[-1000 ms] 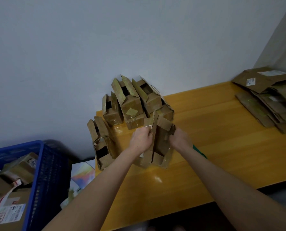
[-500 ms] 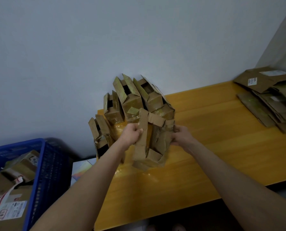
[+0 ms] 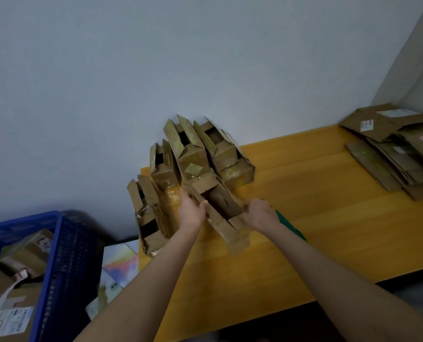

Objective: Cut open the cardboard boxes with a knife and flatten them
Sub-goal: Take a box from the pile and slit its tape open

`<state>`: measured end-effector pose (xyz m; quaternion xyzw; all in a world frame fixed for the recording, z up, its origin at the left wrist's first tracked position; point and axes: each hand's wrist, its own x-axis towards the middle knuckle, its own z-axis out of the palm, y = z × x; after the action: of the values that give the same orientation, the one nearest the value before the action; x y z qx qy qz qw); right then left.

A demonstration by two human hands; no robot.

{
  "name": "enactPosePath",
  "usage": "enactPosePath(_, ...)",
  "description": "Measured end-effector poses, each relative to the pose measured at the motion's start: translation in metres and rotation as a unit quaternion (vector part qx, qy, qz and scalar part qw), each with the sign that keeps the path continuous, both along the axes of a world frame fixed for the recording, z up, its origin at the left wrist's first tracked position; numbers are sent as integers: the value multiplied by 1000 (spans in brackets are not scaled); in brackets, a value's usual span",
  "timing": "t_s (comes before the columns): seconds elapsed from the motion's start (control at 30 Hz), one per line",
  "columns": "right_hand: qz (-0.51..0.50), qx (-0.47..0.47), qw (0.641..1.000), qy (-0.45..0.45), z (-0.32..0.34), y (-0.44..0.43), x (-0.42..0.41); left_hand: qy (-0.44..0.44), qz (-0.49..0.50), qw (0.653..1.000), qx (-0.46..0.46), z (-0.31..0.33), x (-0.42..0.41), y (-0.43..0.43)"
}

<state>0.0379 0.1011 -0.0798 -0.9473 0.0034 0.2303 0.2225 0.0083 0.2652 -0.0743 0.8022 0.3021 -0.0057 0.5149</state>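
Cardboard box (image 3: 221,206) on left half of yellow wooden table (image 3: 316,238), tilted, open side toward camera, dark interior visible, flaps splayed at near end. Gripped from both sides.

Left hand (image 3: 192,211): fingers curled over left wall of box, thumb at rim of opening. Right hand (image 3: 261,214): closed round right wall, fingertips hidden behind cardboard.

Directly behind held box, against grey wall (image 3: 205,58): cluster of opened boxes (image 3: 195,154), flaps upright, shiny tape on several; nearest of cluster apparently touching held box. One more opened box (image 3: 147,218) at left table edge, just beside left hand, flaps torn.

Green object (image 3: 290,227) on table under right wrist; mostly hidden, kind not discernible.

Far right end of table: stack of flattened cardboard (image 3: 398,156), white labels on top sheets.

Left of table, lower: blue plastic crate (image 3: 65,245) with labelled parcels (image 3: 15,267) inside. Between crate and table: coloured printed sheets (image 3: 119,262).
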Motion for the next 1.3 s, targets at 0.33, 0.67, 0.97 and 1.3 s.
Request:
enactPosePath(0.33, 92, -21, 993, -74, -5, -8, 16, 40, -492, 760, 424, 17, 32, -22)
enactPosePath(0.67, -99, -84, 992, 4, -87, -82, 15, 29, -464, 803, 372, -24, 49, -19)
enactPosePath(0.97, -125, -46, 991, 31, -113, -80, 9, -1, -431, 827, 361, -33, 50, -9)
enactPosePath(1.3, 5, 131, 990, -59, -43, -97, -5, 4, -394, 822, 410, -28, 46, -16)
